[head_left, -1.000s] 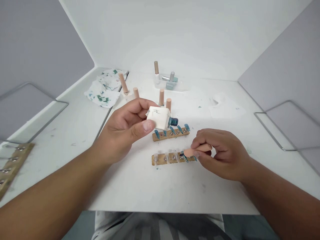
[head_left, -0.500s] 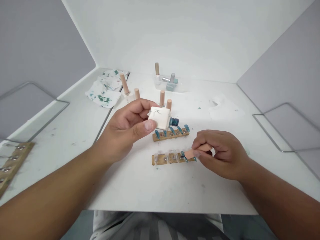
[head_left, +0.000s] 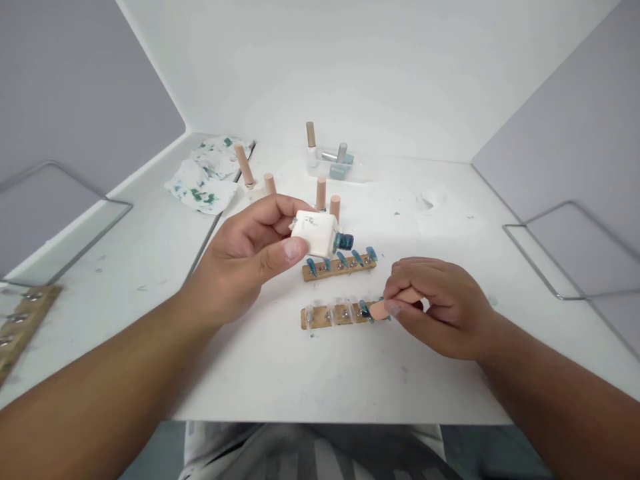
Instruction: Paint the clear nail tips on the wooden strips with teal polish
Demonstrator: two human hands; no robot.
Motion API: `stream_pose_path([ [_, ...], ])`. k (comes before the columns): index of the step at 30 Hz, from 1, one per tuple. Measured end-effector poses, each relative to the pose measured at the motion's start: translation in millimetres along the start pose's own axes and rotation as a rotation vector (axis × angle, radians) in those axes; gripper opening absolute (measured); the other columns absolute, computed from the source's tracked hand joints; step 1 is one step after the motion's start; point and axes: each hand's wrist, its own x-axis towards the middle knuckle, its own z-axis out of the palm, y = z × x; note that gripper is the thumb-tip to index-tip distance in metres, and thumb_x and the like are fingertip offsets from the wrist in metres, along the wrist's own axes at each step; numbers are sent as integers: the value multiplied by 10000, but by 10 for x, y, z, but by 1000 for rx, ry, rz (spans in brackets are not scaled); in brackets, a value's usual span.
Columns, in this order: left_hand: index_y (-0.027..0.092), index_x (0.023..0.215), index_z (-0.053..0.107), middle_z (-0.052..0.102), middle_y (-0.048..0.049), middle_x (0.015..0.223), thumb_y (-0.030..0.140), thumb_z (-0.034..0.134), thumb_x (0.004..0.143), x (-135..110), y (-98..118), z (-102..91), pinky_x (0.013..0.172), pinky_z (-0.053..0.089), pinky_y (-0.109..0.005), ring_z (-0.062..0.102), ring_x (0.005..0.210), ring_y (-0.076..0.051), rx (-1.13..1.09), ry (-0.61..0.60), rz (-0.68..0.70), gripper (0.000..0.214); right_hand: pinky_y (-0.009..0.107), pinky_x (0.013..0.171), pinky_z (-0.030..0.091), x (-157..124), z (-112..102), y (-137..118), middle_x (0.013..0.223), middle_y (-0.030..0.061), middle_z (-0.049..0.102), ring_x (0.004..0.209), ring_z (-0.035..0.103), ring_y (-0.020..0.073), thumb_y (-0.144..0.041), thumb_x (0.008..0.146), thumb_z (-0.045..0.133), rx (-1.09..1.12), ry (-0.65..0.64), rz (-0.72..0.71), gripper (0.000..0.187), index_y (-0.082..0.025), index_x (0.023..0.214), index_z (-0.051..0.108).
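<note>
Tilted on its side, a white square nail polish bottle (head_left: 314,232) is pinched in my left hand (head_left: 245,257); its uncapped neck, smeared dark teal, points right. My right hand (head_left: 440,303) is closed around the peach cap of a nail polish brush (head_left: 381,310). The brush end is at a teal nail tip near the right end of the front wooden stand (head_left: 320,320). Clear nail tips sit on the left part of that stand. Behind it, the rear wooden stand (head_left: 340,267) carries several teal nail tips. My fingers hide the front stand's far right end.
Peach-capped bottles (head_left: 321,193) stand beyond my left hand. A clear tray (head_left: 360,175) with bottles is at the back. Stained tissues (head_left: 200,190) lie at left, a white tissue (head_left: 435,207) at right. Another wooden stand (head_left: 30,320) and wire frames (head_left: 530,260) flank the sides.
The view has shifted slightly, so most things appear a little further left. The brush remains at the teal nail tip, and both hands keep their grips.
</note>
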Motion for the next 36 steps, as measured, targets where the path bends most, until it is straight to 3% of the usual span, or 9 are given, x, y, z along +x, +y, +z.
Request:
stream_pose_path([
  [5,156,1061,602,650,-60,955,249,603,834,-2,-6,-9,818,507,-335,620,910,-201,-6,-14,27,246,215,482,363,-21,-16,7,551,-32,570,465,442,73,-132,818,480,45,32,1,90,-195,758,505],
  [12,141,1077,587,637,-57,955,239,597,837,-3,-24,-15,830,492,-332,601,924,-199,-22,-35,28,260,212,482,340,-39,-10,11,502,-59,449,466,395,69,-134,821,472,93,-7,-43,94,-195,749,480],
  [20,157,1067,608,586,-52,864,295,616,814,6,-31,-35,745,477,-348,541,764,-175,66,23,23,287,221,484,337,-56,-14,29,534,-40,495,483,413,71,-119,798,504,57,15,-29,80,-184,755,489],
  [23,153,1081,605,576,-59,875,288,605,824,9,-29,-34,740,470,-340,537,786,-180,57,9,30,291,210,482,345,-62,-37,23,521,-46,493,475,418,63,-99,799,480,128,-30,-18,101,-183,747,494],
  [26,148,1077,604,564,-54,859,293,610,822,8,-29,-35,732,472,-340,534,776,-176,66,3,35,293,209,484,356,-66,-55,22,533,-41,520,473,428,62,-94,799,478,193,4,4,99,-181,759,498],
  [31,142,1060,599,558,-55,858,327,641,802,-8,-45,-49,730,472,-352,532,765,-174,97,37,19,321,199,483,359,-60,-24,39,551,-37,542,486,437,58,-117,814,497,81,106,78,76,-178,769,500],
  [36,147,1059,594,546,-51,855,313,648,797,-12,-59,-57,783,466,-396,497,735,-152,90,60,11,315,223,532,400,-54,-2,53,557,-32,565,512,478,74,-136,820,500,38,52,24,71,-190,774,494],
])
